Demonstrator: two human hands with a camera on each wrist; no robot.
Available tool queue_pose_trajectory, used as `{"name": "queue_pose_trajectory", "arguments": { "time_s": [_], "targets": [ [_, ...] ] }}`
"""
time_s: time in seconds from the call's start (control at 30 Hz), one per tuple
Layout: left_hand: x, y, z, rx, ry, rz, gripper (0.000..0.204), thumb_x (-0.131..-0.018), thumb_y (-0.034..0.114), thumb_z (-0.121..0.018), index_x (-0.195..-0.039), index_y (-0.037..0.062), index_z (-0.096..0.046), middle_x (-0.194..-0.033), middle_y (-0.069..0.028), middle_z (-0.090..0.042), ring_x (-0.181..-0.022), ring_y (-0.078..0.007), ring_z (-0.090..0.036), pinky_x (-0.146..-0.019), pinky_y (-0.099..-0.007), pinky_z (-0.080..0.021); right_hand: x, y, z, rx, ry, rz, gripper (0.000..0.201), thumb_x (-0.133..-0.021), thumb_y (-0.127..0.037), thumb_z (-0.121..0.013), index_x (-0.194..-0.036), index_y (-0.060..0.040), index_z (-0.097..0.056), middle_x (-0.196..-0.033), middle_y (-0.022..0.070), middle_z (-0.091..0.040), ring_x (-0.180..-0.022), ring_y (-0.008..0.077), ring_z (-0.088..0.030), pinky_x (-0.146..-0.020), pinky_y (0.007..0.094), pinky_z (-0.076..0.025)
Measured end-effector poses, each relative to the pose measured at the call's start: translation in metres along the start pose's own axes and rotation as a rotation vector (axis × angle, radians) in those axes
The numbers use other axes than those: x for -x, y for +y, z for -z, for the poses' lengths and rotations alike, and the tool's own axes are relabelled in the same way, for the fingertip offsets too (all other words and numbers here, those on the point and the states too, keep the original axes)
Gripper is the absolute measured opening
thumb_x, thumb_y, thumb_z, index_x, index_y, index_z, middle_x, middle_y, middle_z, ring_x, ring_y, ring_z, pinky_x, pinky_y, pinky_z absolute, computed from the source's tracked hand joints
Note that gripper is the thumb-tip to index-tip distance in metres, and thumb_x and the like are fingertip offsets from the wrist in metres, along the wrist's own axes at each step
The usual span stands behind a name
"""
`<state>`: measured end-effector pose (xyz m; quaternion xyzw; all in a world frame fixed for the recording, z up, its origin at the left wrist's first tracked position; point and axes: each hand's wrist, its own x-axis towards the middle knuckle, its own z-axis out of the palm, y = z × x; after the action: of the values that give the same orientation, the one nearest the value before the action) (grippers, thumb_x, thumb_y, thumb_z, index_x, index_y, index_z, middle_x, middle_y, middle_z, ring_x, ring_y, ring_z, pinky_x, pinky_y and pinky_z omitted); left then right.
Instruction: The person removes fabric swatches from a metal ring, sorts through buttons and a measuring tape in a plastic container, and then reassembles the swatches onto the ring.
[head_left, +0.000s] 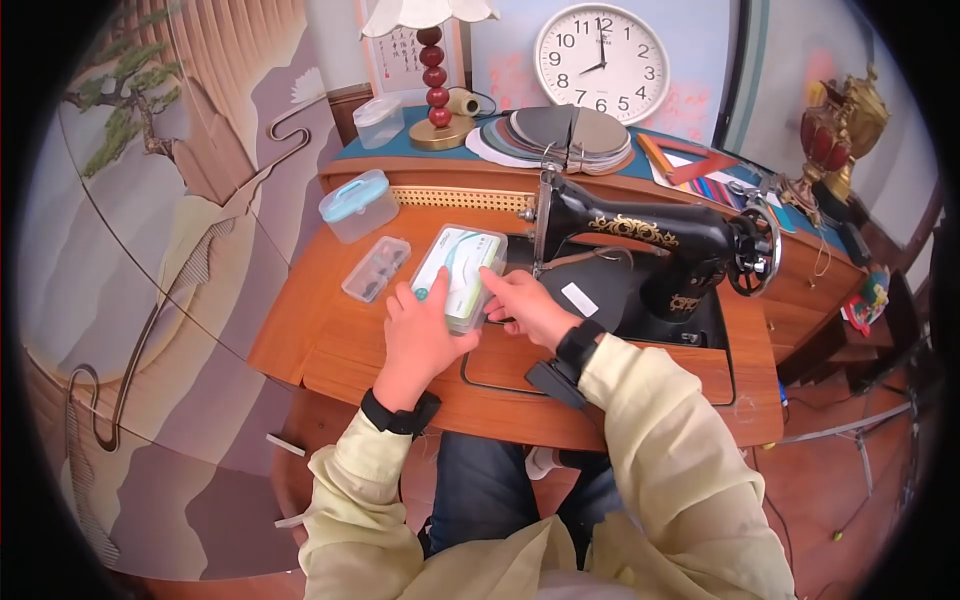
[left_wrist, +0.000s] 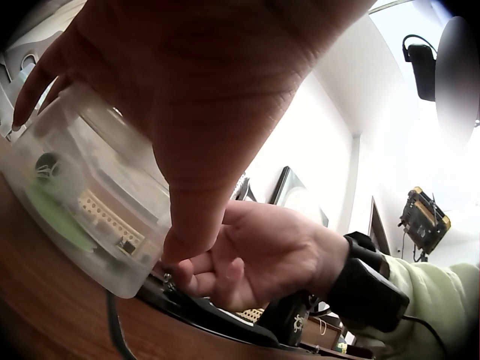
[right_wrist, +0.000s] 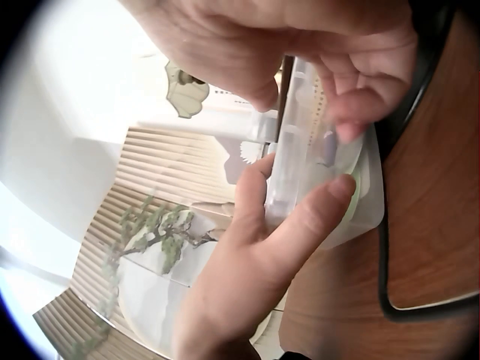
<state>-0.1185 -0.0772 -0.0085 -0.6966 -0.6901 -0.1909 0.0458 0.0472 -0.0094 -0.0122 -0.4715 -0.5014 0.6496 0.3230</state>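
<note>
A clear plastic box (head_left: 462, 262) with a white and green label under its lid lies on the wooden table. My left hand (head_left: 418, 335) grips its near left part, thumb at the near edge and fingers over the top; in the right wrist view the left hand (right_wrist: 255, 255) spans the box (right_wrist: 304, 150). At the box's right side is my right hand (head_left: 530, 305), its thumb at the lid's edge and its other fingers curled below. The left wrist view shows the right hand (left_wrist: 259, 255) beside the box's end (left_wrist: 97, 202); whether its fingertips press the box, I cannot tell.
Left of the box lie a small compartment case (head_left: 376, 269) with dark items and a blue-lidded container (head_left: 358, 205). A black sewing machine (head_left: 640, 235) stands to the right. Behind are a lamp (head_left: 437, 90), fabric swatches (head_left: 550, 138) and a clock (head_left: 601, 64).
</note>
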Motion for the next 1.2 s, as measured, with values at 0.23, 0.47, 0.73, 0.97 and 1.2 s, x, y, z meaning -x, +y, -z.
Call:
{"name": "queue_pose_trajectory", "arguments": {
  "time_s": [0.23, 0.47, 0.73, 0.97, 1.2],
  "targets": [
    [0.011, 0.0, 0.01, -0.01, -0.016, 0.053, 0.093, -0.062, 0.041, -0.08, -0.143, 0.0225, -0.039, -0.123, -0.025, -0.04, -0.108, -0.0398, -0.045, -0.091, -0.0492, -0.039, -0.013, 0.0, 0.001, -0.029, -0.024, -0.046, 0.032, -0.09, -0.043, -0.063, -0.089, -0.0131, -0.054, -0.075, -0.0023, -0.052, -0.062, 0.0057, -0.045, -0.049, 0.0206, -0.034],
    [0.023, -0.007, 0.023, 0.042, 0.09, 0.0, 0.098, -0.057, 0.035, -0.085, -0.143, 0.0272, -0.039, -0.125, -0.0226, -0.04, -0.113, -0.0388, -0.042, -0.095, -0.0497, -0.032, 0.007, -0.016, -0.002, 0.117, -0.087, -0.007, 0.03, -0.089, -0.043, -0.065, -0.087, -0.0153, -0.054, -0.07, -0.0041, -0.054, -0.06, 0.0041, -0.045, -0.048, 0.0186, -0.031],
    [0.023, -0.026, 0.033, 0.361, 0.05, -0.102, 0.089, -0.066, 0.035, -0.084, -0.142, 0.0201, -0.04, -0.119, -0.0172, -0.048, -0.116, -0.0364, -0.045, -0.096, -0.0491, -0.036, 0.019, -0.015, 0.002, -0.019, -0.113, 0.164, 0.024, -0.092, -0.038, -0.061, -0.089, -0.015, -0.057, -0.075, -0.004, -0.056, -0.065, 0.0049, -0.046, -0.051, 0.0206, -0.034],
    [0.002, -0.061, -0.002, 0.862, 0.115, 0.087, 0.048, -0.094, 0.035, -0.06, -0.121, -0.0033, -0.056, -0.11, -0.0209, -0.064, -0.099, -0.0286, -0.063, -0.084, -0.0332, -0.049, 0.027, -0.011, 0.007, 0.465, -0.002, 0.381, 0.046, -0.09, -0.04, -0.064, -0.118, -0.0062, -0.051, -0.086, 0.0044, -0.062, -0.078, 0.0099, -0.059, -0.066, 0.0242, -0.046],
    [-0.008, -0.058, 0.01, 1.321, 0.119, 0.186, 0.048, -0.1, 0.036, -0.05, -0.127, -0.0038, -0.052, -0.122, -0.0086, -0.059, -0.106, -0.0154, -0.059, -0.082, -0.0286, -0.051, 0.032, 0.011, 0.009, 0.305, 0.033, 0.156, 0.08, -0.088, -0.022, -0.068, -0.145, -0.0062, -0.014, -0.079, 0.0087, -0.058, -0.066, 0.0134, -0.061, -0.05, 0.0259, -0.049]
  ]
}}
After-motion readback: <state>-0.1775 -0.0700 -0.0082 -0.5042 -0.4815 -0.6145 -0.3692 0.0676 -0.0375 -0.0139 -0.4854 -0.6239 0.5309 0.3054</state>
